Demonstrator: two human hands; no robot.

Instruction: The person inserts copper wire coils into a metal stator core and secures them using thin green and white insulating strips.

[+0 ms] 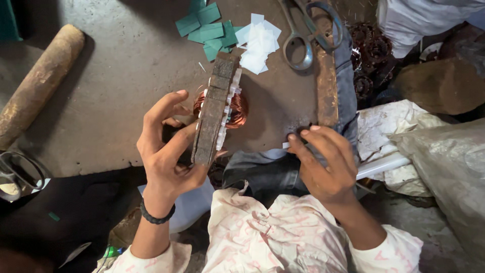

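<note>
At twelve o'clock we see large steel scissors [309, 33] lying on the dark worn work board [126, 76], with white paper slips [258, 43] and green card pieces [208, 30] just beside them. At ten o'clock lies a rusty cylindrical bar [38, 86]. At three o'clock sits a crumpled grey plastic sack [447, 167].

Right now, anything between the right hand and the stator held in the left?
Nothing visible. Only bare dark board separates the right hand, pinching a small white slip, from the stator upright in the left hand.
</note>
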